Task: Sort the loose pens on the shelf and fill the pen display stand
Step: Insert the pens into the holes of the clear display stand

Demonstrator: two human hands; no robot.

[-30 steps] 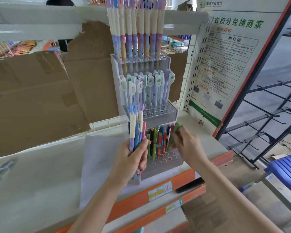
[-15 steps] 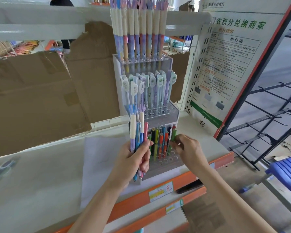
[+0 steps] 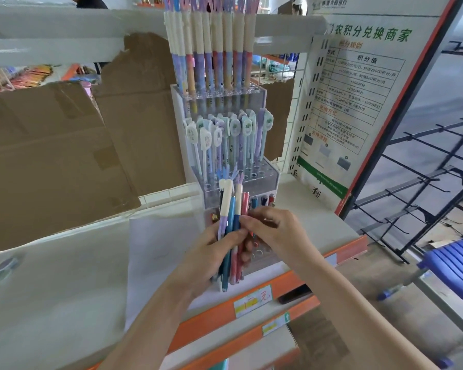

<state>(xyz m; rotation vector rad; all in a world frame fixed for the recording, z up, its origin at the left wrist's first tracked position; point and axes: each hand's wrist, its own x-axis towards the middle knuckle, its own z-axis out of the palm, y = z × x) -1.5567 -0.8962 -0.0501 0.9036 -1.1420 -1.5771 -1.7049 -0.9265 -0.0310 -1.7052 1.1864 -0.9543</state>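
- The clear acrylic three-tier pen display stand [image 3: 262,180] is standing at centre frame on the pale shelf [image 3: 64,263] with an orange front edge; its top tier is holding tall pastel pens, its middle tier pens with flat oval toppers, and its lowest tier is showing only a few pen tops behind the hands.
- The left hand [image 3: 211,257], at lower centre, is gripping a bundle of loose pens in blue, pink and cream [image 3: 231,225], fingers and thumb curled round the barrels, tips pointing down.
- The right hand [image 3: 275,231], just right of the bundle, is pinching at one of its pens with thumb and fingertips; exactly which pen is hard to tell.
- Judged from this, one pen is being picked out for an open hole.
- To do it well: loosening the left grip only slightly so neighbours are not sliding out, drawing the chosen pen straight up, matching it to its tier, then lowering it upright into a free hole.
- A white paper sheet [image 3: 161,247] is lying under the stand.
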